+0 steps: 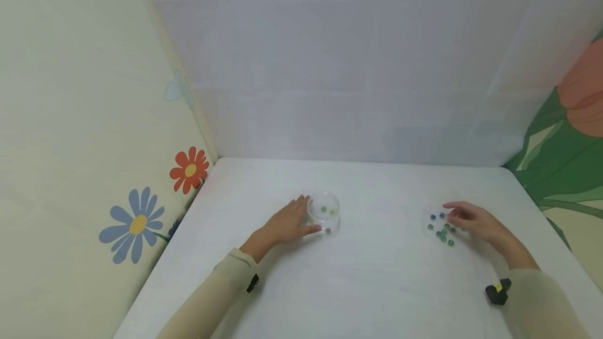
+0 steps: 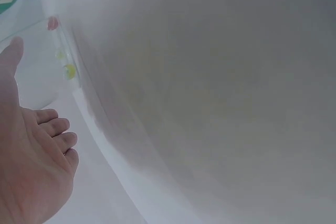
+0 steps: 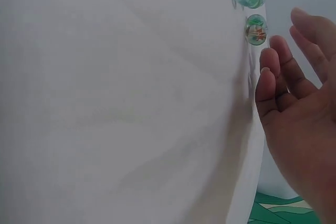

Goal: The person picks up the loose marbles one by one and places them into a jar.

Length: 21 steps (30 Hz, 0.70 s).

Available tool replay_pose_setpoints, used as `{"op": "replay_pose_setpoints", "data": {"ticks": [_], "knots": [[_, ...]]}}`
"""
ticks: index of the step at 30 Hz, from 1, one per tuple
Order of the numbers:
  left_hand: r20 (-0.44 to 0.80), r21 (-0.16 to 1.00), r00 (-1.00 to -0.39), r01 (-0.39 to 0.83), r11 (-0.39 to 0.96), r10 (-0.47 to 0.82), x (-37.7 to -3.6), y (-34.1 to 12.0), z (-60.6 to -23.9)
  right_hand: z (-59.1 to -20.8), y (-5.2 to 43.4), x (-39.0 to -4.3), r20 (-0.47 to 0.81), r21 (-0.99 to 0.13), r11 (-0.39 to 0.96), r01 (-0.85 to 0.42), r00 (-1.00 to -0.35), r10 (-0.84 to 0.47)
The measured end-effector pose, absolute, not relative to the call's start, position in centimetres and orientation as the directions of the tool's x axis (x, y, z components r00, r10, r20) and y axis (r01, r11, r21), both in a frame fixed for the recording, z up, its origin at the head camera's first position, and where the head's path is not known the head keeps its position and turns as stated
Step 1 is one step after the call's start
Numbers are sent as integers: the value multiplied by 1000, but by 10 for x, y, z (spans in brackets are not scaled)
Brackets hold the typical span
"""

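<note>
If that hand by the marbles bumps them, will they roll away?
Probably. The marbles look round, smooth and glassy, and they seem to lie loose on the flat white table, so a nudge from the right hand would likely scatter them. They look small, so probably light.

soft, even, bright light; faint shadows; wrist views hazy and out of focus

On the table (image 1: 367, 286) we see a clear bowl (image 1: 323, 210) left of centre, holding a few marbles, with our left hand (image 1: 287, 224) touching its left side. Well to the right lies a marble cluster (image 1: 440, 229), our right hand (image 1: 473, 221) just beside it.
</note>
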<state>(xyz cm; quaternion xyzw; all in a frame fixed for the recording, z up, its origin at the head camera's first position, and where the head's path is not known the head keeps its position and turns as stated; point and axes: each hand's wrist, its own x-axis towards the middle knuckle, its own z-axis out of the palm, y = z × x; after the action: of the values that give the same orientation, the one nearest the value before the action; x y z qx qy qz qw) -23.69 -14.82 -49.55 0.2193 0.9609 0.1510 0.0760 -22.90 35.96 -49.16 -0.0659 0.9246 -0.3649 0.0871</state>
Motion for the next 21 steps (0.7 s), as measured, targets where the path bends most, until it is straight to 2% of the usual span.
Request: {"op": "replay_pose_setpoints", "data": {"ticks": [9, 21], "knots": [[-98, 327, -894, 385, 863, 436, -235, -146, -492, -500, 364, -240, -208, -657, 754, 24, -967, -150], [-97, 332, -897, 379, 864, 431, -234, -146, -489, -498, 360, -250, -256, -613, 788, 61, -959, -125]]}}
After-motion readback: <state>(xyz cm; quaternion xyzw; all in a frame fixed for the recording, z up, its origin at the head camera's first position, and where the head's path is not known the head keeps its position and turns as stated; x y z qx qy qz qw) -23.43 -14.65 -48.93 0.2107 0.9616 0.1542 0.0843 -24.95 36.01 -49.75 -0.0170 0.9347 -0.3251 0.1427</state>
